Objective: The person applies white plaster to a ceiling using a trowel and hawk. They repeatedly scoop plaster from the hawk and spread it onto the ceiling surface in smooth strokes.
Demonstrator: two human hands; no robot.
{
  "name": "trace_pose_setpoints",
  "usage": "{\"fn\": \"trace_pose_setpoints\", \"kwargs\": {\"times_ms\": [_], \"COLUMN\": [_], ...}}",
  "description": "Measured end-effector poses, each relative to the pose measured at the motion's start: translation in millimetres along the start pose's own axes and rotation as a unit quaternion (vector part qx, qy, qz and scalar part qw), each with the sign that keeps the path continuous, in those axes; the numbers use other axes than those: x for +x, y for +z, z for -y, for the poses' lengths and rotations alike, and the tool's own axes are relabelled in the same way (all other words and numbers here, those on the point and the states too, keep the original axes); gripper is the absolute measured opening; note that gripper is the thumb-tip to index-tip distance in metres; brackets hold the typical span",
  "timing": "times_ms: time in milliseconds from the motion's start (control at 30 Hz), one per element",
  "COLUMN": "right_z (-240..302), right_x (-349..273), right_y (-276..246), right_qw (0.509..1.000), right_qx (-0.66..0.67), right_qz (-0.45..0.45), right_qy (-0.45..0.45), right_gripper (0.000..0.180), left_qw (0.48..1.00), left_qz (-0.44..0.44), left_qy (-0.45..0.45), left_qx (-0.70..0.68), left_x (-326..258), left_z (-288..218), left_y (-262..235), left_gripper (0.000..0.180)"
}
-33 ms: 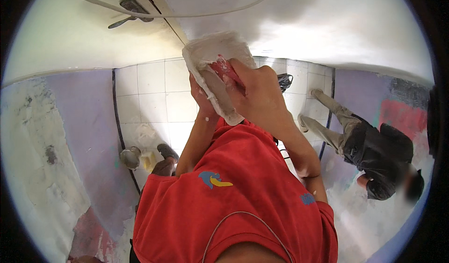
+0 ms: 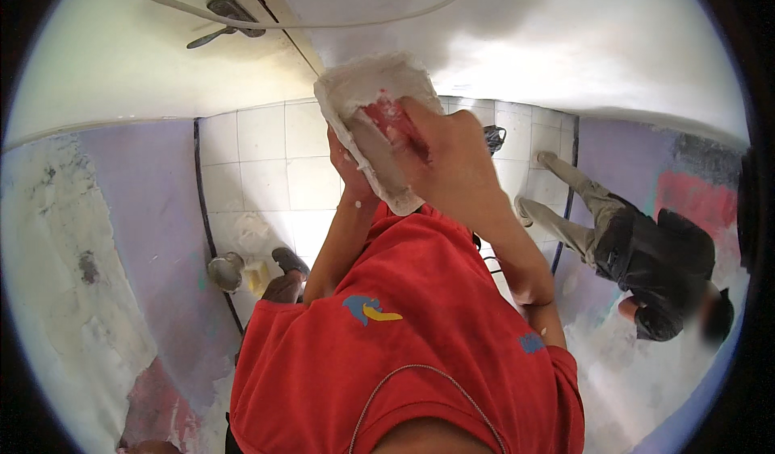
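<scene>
In front of my chest is a white, plaster-crusted mud pan, tilted. My left hand is closed round its left side and underside, with most of the fingers hidden behind it. My right hand is closed on a putty knife with a red, plaster-smeared handle, inside the pan. Its blade is hard to make out against the white filler. Dried white spots mark my left wrist.
Ahead is a pale wall with a door handle and a hanging cable. A person in dark clothes stands at the right by a patchy wall. On the tiled floor, a metal bowl and a yellowish block lie left.
My right hand and the putty knife have shifted very slightly in the pan. The person at the right has moved a little.
</scene>
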State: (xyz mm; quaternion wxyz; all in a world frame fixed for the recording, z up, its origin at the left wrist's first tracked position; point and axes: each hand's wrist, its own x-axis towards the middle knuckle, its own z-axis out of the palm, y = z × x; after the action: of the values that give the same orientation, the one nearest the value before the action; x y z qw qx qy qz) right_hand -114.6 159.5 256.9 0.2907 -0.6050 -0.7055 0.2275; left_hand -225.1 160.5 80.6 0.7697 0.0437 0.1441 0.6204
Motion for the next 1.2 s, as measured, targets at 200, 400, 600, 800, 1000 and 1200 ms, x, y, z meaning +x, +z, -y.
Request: {"fn": "trace_pose_setpoints", "kwargs": {"times_ms": [200, 400, 600, 800, 1000, 1200], "right_z": [18.1, 50.1, 42.8, 28.3, 17.5, 18.2], "right_x": [-72.1, -135.5, -186.8, -200.1, -184.9, -176.5], "right_y": [-18.8, -17.0, 16.3, 25.0, 11.9, 7.0], "right_qw": [0.997, 0.979, 0.939, 0.928, 0.942, 0.960], "right_qx": [-0.013, 0.006, 0.028, 0.074, 0.065, 0.025], "right_qz": [-0.069, -0.200, -0.335, -0.350, -0.321, -0.270], "right_qy": [0.016, 0.034, 0.069, 0.106, 0.071, 0.069], "right_gripper": [0.018, 0.020, 0.022, 0.021, 0.017, 0.019], "left_qw": [0.997, 0.998, 0.991, 0.987, 0.992, 0.994], "left_qz": [0.033, 0.042, 0.002, -0.005, 0.019, 0.036], "left_qy": [0.029, 0.042, 0.107, 0.123, 0.088, 0.064], "left_qx": [0.057, 0.031, 0.083, 0.102, 0.085, 0.080], "left_x": [-72.6, -127.4, -157.3, -172.6, -167.8, -161.0], "left_z": [-4.1, -7.0, 2.2, 8.8, 6.1, 1.7], "left_y": [23.4, 26.3, 23.0, 17.7, 18.7, 14.0], "left_gripper": [0.057, 0.058, 0.059, 0.060, 0.060, 0.061]}}
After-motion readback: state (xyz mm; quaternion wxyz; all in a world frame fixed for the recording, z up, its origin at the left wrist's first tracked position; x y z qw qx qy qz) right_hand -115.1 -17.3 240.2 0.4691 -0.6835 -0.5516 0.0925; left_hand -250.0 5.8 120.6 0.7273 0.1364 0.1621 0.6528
